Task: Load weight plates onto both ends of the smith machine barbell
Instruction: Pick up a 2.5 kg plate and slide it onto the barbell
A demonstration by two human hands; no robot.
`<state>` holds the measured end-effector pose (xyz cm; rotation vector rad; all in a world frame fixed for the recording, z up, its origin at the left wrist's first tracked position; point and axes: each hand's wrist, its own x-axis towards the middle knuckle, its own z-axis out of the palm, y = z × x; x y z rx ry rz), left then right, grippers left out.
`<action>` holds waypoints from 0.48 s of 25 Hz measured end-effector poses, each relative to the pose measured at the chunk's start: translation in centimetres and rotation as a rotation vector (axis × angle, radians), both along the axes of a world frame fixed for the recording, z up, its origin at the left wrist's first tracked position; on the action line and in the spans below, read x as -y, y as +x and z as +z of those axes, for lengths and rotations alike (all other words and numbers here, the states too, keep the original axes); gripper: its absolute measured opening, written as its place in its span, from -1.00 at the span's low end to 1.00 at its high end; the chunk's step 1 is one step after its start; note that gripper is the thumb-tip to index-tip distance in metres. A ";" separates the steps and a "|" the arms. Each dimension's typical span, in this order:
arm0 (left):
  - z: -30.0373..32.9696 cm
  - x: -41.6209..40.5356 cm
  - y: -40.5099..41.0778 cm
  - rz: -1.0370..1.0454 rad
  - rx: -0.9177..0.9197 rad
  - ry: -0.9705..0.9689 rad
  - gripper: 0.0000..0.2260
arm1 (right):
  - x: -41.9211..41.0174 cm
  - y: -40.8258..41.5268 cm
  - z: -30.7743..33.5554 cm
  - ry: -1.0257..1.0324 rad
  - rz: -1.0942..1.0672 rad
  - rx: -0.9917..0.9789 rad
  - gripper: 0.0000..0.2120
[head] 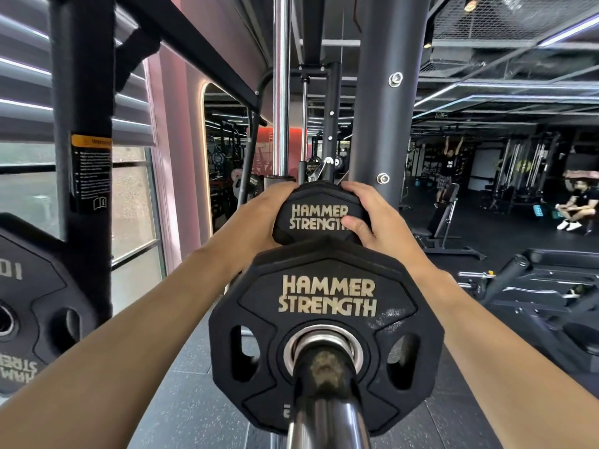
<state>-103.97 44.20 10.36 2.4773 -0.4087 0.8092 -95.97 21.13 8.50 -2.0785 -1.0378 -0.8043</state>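
Holding a smaller plate (316,215) by its upper edges, the left hand (269,210) and right hand (372,218) curl around it from both sides. It sits just behind a larger plate (325,335) already on the barbell sleeve (327,400), nearer the person than the hands. I cannot tell whether it is on the sleeve. Both are black, many-sided, with gold HAMMER STRENGTH lettering. Next, I judge, comes pushing everything inward.

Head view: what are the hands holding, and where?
Both the left hand and right hand grip the farther black rubber weight plate by its upper rim.
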 end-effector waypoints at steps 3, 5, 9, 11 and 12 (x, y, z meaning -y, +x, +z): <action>0.1 0.4 -0.6 -0.060 -0.024 -0.011 -0.30 | 0.2 0.0 0.0 -0.006 0.003 -0.002 -0.51; 0.5 0.5 -0.4 -0.047 -0.015 0.026 -0.29 | 0.4 0.1 -0.1 -0.010 0.012 -0.006 -0.50; 0.4 0.4 -0.1 0.000 0.014 0.096 -0.27 | 0.6 0.0 0.0 -0.011 0.015 -0.042 -0.49; 0.3 0.5 -0.3 0.001 0.020 0.082 -0.29 | 0.6 -0.1 0.0 -0.012 0.003 -0.066 -0.48; 0.3 0.5 -0.5 0.004 0.027 0.078 -0.30 | 0.6 -0.3 0.1 -0.013 -0.003 -0.083 -0.48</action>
